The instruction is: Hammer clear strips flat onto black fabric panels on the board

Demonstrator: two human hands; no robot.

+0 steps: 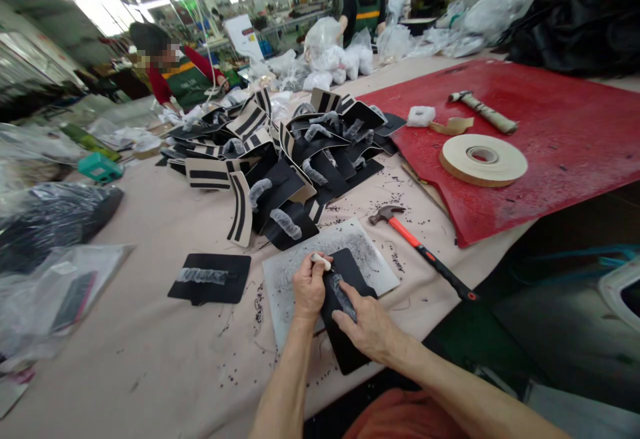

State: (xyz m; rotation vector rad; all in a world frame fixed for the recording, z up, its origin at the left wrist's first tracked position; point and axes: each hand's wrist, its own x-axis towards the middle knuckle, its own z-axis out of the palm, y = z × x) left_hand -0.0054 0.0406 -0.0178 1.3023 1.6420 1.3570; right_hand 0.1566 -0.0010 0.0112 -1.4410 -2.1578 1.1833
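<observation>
In the head view, a black panel (pixel 345 352) with a plastic-wrapped handle (pixel 343 298) lies slanted over a white board (pixel 285 292) strewn with black specks. My left hand (pixel 308 287) is closed around a small white-handled tool (pixel 321 262), its thin end near the handle's top; the exact kind is unclear. With thumb and index finger, my right hand (pixel 373 326) grips the wrapped handle from the right. A claw hammer (pixel 420 247) with an orange and black shaft rests beside the board. Another black panel (pixel 239 279) with a wrapped handle lies to the left.
A pile of black and beige panels (pixel 280 159) stands beyond the board. On a red sheet (pixel 565 159) lie a tape roll (pixel 483 159) and a wrapped-handle hammer (pixel 487 112). Plastic bags (pixel 330 52) cover the back. Two co-workers (pixel 185 79) are across the table.
</observation>
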